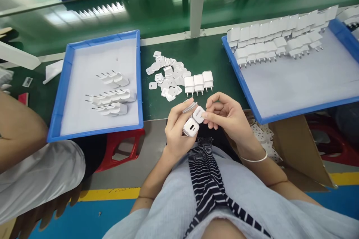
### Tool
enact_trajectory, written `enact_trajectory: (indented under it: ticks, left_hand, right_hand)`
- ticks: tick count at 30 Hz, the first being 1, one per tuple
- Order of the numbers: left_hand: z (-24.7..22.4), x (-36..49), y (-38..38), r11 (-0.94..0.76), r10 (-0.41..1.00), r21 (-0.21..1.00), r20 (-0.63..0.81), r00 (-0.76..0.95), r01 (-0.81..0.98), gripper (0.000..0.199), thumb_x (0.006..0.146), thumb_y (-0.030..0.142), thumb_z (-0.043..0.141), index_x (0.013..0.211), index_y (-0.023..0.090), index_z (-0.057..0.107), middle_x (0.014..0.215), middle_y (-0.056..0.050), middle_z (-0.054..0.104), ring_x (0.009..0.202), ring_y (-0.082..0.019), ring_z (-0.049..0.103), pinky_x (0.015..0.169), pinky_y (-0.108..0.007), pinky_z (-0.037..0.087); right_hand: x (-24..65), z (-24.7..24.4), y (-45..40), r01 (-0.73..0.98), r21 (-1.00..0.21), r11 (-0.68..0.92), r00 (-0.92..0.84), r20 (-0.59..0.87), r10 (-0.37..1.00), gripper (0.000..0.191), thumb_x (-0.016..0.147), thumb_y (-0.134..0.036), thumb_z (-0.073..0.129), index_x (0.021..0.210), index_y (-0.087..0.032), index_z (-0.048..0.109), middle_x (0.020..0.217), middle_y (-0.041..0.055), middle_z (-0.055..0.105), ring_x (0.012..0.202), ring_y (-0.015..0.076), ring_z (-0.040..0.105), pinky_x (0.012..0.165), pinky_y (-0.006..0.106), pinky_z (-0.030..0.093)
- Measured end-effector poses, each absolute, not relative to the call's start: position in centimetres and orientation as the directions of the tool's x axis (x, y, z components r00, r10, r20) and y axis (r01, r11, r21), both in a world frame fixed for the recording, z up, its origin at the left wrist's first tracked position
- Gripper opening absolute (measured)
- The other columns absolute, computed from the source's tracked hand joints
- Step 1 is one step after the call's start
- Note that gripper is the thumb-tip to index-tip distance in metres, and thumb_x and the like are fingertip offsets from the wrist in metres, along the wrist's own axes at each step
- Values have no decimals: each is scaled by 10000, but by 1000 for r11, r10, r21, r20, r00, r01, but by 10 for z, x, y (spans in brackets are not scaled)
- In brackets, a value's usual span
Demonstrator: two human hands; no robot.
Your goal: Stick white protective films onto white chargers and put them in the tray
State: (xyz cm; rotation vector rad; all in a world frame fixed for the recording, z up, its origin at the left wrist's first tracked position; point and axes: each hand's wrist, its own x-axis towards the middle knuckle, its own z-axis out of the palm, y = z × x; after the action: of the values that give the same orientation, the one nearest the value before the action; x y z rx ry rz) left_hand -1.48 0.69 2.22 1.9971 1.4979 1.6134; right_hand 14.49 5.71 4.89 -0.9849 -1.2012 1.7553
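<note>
My left hand (178, 130) is wrapped round a white wall charger (191, 127), whose end face with two port slots points up toward me. A few thin white plates (190, 107) are also tucked between its fingers. Beside the charger, my right thumb and fingertips pinch a small square white cover plate (199, 114) with faint printing on it; my right hand (228, 117) wears a white band at the wrist. Just beyond my hands, three white chargers (198, 83) stand side by side on the green table, prongs toward me. A loose pile of small white cover plates (169, 74) lies left of them.
Left is a blue-rimmed tray (141, 82) with several chargers lying in it. Another blue-rimmed tray (238, 82) at right holds rows of chargers. A cardboard box (303, 149) stands below it at right. Another person's arm (19, 127) is at far left, near a red stool (123, 149).
</note>
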Motion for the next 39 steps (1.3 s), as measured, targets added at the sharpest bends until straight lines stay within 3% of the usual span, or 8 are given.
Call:
enact_trajectory:
  ticks: [4,10,16,21,28,32,36,39]
  left_hand:
    - [23,-12,6,-435,807,736,574,-139,518,378,835,112,749,1197,213,705,1271,-96,680,1130,-236,712,991,-421,615]
    - [25,-8,9,-295,910,930,343,-233,219,408,762,162,844,1144,265,749,1212,-69,703,1171,-242,695,1017,-410,596]
    - [39,-11,8,-262,959,943,277,-50,204,408,735,124,851,1110,254,758,1190,-69,713,1125,-215,705,993,-362,598]
    - [44,-14,8,-278,959,908,283,30,312,347,758,134,827,1079,245,759,1249,-75,693,1098,-213,713,980,-364,603]
    - [43,-24,8,-158,987,972,151,51,176,452,681,145,886,1107,246,773,1276,-95,709,1182,-268,697,1040,-426,585]
    - [38,-24,11,-111,993,990,107,48,87,467,668,120,890,1105,242,778,1239,-93,732,1193,-264,694,1067,-425,568]
    - [34,-21,12,-94,995,994,95,-18,49,467,660,132,896,1098,248,781,1223,-83,731,1185,-260,694,1053,-411,574]
    - [33,-19,12,-116,992,993,117,-36,39,474,651,137,903,1095,252,782,1253,-80,712,1161,-247,704,1026,-386,588]
  right_hand:
    - [144,46,57,-170,-956,-239,-403,-154,902,298,781,-263,853,860,-204,572,583,-59,651,438,59,533,410,155,391]
    - [144,38,54,-219,-950,-222,-430,-111,896,279,820,-318,827,901,-219,579,501,-95,546,411,60,430,415,185,314]
    - [150,44,68,-139,-989,-49,-365,5,931,268,818,-367,825,992,-246,661,617,-60,570,553,110,498,520,246,397]
    - [150,50,87,81,-983,164,-415,116,902,145,846,-355,785,820,-220,741,756,8,703,685,158,612,588,293,469]
    - [153,47,91,159,-939,306,-417,217,883,105,909,-282,720,929,-263,821,863,24,765,792,198,661,696,344,512]
    - [154,46,90,120,-961,249,-433,176,884,136,918,-290,706,980,-275,826,860,28,723,819,189,642,727,332,516]
    - [151,42,83,-66,-997,30,-391,54,919,242,838,-317,798,1073,-271,762,883,5,666,822,156,616,696,276,538]
    - [145,30,78,-239,-950,-199,-387,-95,917,248,755,-346,868,890,-236,692,838,-16,657,729,124,604,600,234,518]
